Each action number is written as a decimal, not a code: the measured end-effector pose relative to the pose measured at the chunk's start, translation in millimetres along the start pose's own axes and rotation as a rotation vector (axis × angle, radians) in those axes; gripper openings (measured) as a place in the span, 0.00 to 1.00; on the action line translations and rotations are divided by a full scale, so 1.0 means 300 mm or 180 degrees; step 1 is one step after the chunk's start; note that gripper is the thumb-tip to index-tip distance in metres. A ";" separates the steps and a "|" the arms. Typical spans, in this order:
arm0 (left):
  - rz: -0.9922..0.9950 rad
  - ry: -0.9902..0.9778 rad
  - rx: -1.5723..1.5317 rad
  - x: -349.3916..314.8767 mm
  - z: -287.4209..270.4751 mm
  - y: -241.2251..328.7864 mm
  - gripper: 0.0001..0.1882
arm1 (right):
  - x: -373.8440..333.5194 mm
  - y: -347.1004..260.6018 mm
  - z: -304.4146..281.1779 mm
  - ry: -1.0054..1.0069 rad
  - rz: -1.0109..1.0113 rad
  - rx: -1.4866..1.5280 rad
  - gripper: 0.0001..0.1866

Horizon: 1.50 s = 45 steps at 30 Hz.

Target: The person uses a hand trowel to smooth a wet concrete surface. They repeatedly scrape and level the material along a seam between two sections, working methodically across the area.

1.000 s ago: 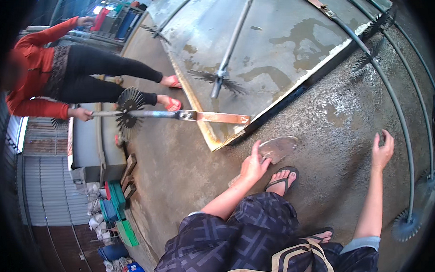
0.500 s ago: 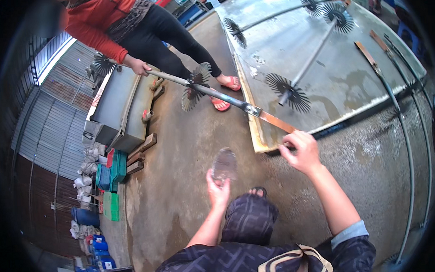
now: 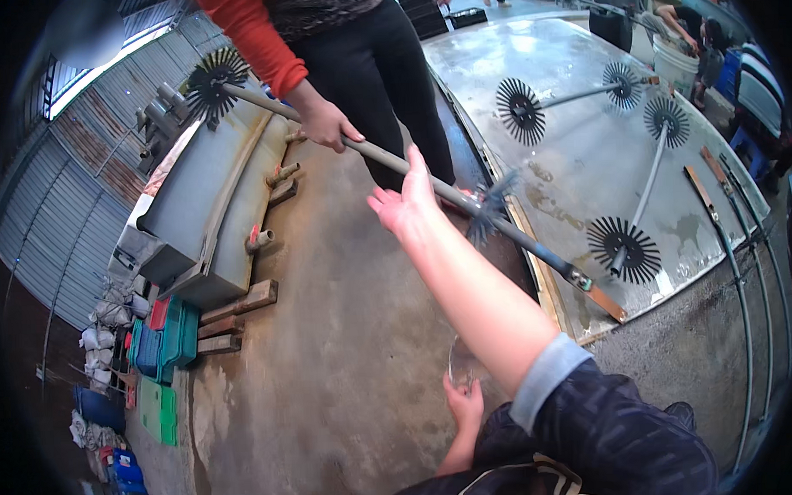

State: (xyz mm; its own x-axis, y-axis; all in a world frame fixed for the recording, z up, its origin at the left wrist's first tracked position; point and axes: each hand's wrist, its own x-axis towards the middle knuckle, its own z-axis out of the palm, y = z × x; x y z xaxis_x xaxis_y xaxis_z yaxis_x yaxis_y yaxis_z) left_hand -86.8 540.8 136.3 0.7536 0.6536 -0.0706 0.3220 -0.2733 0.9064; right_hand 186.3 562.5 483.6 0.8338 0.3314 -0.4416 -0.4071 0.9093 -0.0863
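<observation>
A long grey metal rod [image 3: 377, 155] carries dark finned discs and has an orange-brown flat end. A person in red sleeves grips it with one hand [image 3: 324, 121]. My right hand [image 3: 408, 199] reaches forward at the rod's middle, fingers stretched and apart; whether the palm touches the rod I cannot tell. One finned disc [image 3: 493, 207] on the rod is just right of my hand, another [image 3: 217, 83] at its far left end. My left hand [image 3: 465, 402], low and partly behind my right forearm, is closed on a clear rounded object [image 3: 458, 360], its kind unclear.
On the right, a large metal-topped table [image 3: 559, 176] bears two more rods with finned discs. Several long thin rods [image 3: 737, 279] lean against its right edge. A metal trough [image 3: 181, 203] and stacked green crates [image 3: 165, 338] stand left. Other people [image 3: 699, 49] are at the back right.
My right hand has left the rod's orange-brown end and moved up and left to its middle. The view has shifted, and the clear object is now mostly hidden behind my right forearm.
</observation>
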 end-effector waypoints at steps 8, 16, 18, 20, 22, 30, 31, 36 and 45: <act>-0.0240 0.0965 0.0081 0.009 -0.307 -0.238 0.40 | 0.462 0.044 -0.013 -0.0003 -0.0464 0.1526 0.47; -0.0408 0.1155 0.0736 -0.026 -0.492 -0.188 0.37 | 0.172 -0.026 0.038 0.0621 -0.0837 0.2261 0.19; -0.0282 0.1182 0.0720 -0.017 -0.498 -0.183 0.37 | 0.066 -0.055 0.028 0.0534 -0.0885 0.2039 0.16; -0.0160 0.1216 0.0623 -0.016 -0.490 -0.155 0.37 | -0.002 -0.064 0.011 0.0266 -0.0838 0.1926 0.14; -0.0125 0.1182 0.0674 -0.022 -0.506 -0.160 0.38 | -0.117 -0.051 0.015 0.0058 -0.0822 0.1769 0.14; -0.0093 0.1071 0.0889 -0.071 -0.547 -0.115 0.39 | -0.440 -0.094 0.019 -0.0381 -0.0736 0.1643 0.09; -0.0105 0.1068 0.0890 -0.079 -0.544 -0.102 0.39 | -0.485 -0.104 0.017 -0.0409 -0.0765 0.1601 0.09; 0.0009 0.1022 0.0870 -0.109 -0.541 -0.052 0.38 | -0.642 -0.174 -0.018 -0.0953 -0.1118 0.1449 0.10; 0.0539 0.0736 0.0777 -0.083 -0.442 0.094 0.38 | -0.886 -0.578 -0.076 -0.1217 -0.1754 0.1250 0.07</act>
State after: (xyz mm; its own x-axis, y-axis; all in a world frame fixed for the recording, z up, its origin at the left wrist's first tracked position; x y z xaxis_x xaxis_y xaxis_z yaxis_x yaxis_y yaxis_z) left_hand -172.3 610.4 218.9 0.6674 0.7192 0.1930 0.3522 -0.5332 0.7692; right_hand 26.8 311.0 595.7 0.9773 -0.1956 -0.0817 0.2061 0.9669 0.1504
